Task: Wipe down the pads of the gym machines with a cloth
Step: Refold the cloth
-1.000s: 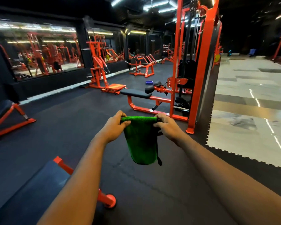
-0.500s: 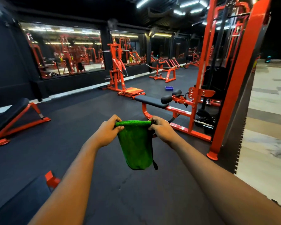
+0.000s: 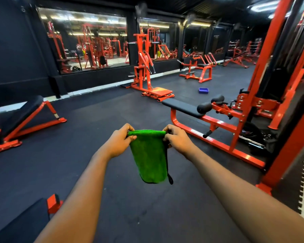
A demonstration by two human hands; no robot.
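hands pinch a folded green cloth (image 3: 150, 155) by its top corners, left hand (image 3: 120, 140) and right hand (image 3: 178, 138). it hangs just before the seat pad (image 3: 181, 106).

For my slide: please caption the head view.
Left hand and right hand pinch a green cloth by its top corners, a black seat pad ahead.

Green cloth (image 3: 150, 155): fuzzy pile, matt, with a dark edge strip. Right of the cloth, seat pad (image 3: 181, 106): black, smooth, faint sheen. Its frame (image 3: 221, 123): orange-painted metal, glossy, catching highlights. Under the cloth, floor (image 3: 95, 146): black, matt, finely grained, rubber-like. Beyond the cloth, wall mirror (image 3: 82, 41): glass, reflective. Blue tray (image 3: 203, 90): looks plastic.
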